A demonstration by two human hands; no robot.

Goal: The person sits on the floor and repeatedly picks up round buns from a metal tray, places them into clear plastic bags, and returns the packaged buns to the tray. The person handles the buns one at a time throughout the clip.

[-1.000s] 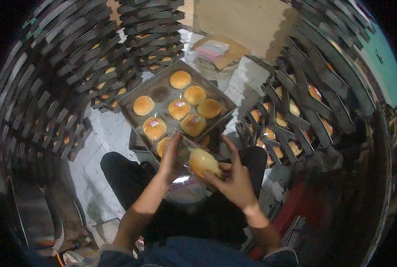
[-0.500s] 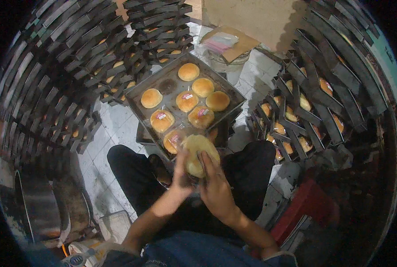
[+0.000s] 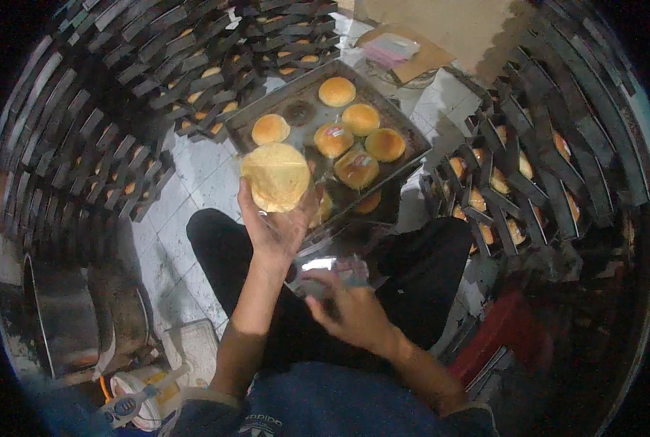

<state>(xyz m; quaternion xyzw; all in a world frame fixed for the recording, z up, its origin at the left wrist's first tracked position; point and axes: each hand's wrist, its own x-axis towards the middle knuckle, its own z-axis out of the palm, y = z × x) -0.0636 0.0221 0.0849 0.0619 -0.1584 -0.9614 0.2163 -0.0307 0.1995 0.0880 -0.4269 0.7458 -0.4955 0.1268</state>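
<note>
Holding, left hand (image 3: 280, 231): bun (image 3: 275, 177) between curved fingers | right hand (image 3: 353, 312): fingers parted, beside shiny plastic (image 3: 348, 269)

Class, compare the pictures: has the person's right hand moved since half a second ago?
Yes: judged against the metal tray, the right hand has drawn back toward the blue shirt, leaving the bun that the left hand holds.
</note>
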